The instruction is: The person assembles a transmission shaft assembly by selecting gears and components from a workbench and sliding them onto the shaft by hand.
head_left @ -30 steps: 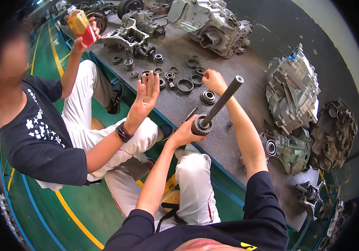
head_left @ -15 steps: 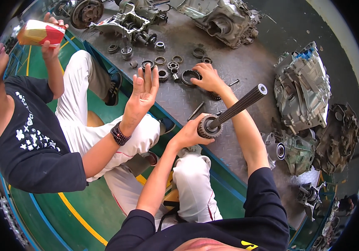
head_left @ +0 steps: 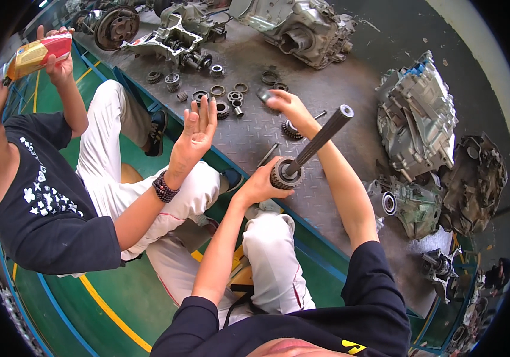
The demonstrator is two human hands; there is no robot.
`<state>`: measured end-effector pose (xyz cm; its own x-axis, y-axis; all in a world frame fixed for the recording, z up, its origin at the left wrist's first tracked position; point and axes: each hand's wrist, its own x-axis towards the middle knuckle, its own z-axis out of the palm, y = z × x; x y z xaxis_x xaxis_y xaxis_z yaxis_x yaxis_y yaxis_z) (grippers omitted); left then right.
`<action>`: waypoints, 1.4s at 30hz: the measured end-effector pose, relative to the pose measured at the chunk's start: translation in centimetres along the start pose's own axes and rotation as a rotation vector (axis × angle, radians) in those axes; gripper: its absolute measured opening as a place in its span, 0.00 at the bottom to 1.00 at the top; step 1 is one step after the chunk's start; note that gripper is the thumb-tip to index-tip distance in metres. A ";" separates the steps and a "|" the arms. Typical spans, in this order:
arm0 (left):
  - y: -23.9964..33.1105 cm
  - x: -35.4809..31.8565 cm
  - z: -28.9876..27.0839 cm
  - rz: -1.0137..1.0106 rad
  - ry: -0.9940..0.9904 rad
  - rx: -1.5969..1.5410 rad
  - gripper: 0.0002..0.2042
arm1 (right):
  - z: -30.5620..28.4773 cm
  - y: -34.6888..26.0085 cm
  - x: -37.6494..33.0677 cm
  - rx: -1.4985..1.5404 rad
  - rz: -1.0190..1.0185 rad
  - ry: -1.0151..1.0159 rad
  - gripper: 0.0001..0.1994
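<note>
The left hand [head_left: 261, 183] has its fingers curled around a dark steel toothed gear [head_left: 279, 181] at the lower end of a long, dark grey, splined metal shaft [head_left: 323, 138]. The shaft rises at a slant, its hollow end toward the camera; its bottom end is hidden, and it crosses in front of the right forearm, covering part of it. The gear's far underside is lost behind the palm.

The right hand [head_left: 291, 110] is raised over the bench [head_left: 326, 199], a surface of grey patterned metal plate. Its fingers are drawn close together on a grey metal ring [head_left: 263, 94], which is blurred and seen almost edge-on, so its teeth or inner face cannot be made out. Beneath that wrist sits a squat steel gear [head_left: 291, 130], partly covered. A slim steel pin [head_left: 268, 154] lies just beside the left hand.

A co-worker's open hand [head_left: 194, 140], fingers extended and slightly apart, overlaps some of the small round metal parts [head_left: 223, 110] on the bench. The co-worker's other hand [head_left: 58, 70] grips a bottle with a yellow-and-red label [head_left: 41, 55] near the dark rim of the view.
</note>
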<state>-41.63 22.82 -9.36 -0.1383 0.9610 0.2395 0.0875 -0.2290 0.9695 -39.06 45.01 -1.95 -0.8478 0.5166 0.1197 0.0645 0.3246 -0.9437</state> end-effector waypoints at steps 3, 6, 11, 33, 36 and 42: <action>0.2 0.3 0.0 -0.103 -0.052 -0.061 0.32 | -1.9 -3.5 -1.4 0.664 0.138 -0.118 0.37; 0.4 0.0 -0.2 -0.117 -0.068 -0.071 0.32 | -3.4 -9.0 -3.5 0.834 0.064 -0.137 0.39; 0.7 0.1 -0.3 -0.126 -0.067 -0.109 0.36 | -4.2 -16.5 -7.7 0.738 -0.083 -0.097 0.44; -0.3 0.1 0.3 -0.025 -0.048 -0.119 0.37 | -1.3 -21.6 -15.3 -0.671 -0.497 0.290 0.38; -0.1 0.4 0.3 0.027 -0.038 -0.088 0.33 | -1.5 -20.1 -15.1 -0.557 -0.423 0.296 0.38; -0.4 0.2 -0.5 -0.048 -0.053 -0.179 0.34 | 1.7 -13.3 -16.0 -0.364 -0.202 0.232 0.46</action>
<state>-42.21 23.03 -9.72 -0.0860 0.9772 0.1944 -0.0959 -0.2023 0.9746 -27.29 31.08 8.12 -0.7252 0.5643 0.3945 0.1260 0.6721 -0.7297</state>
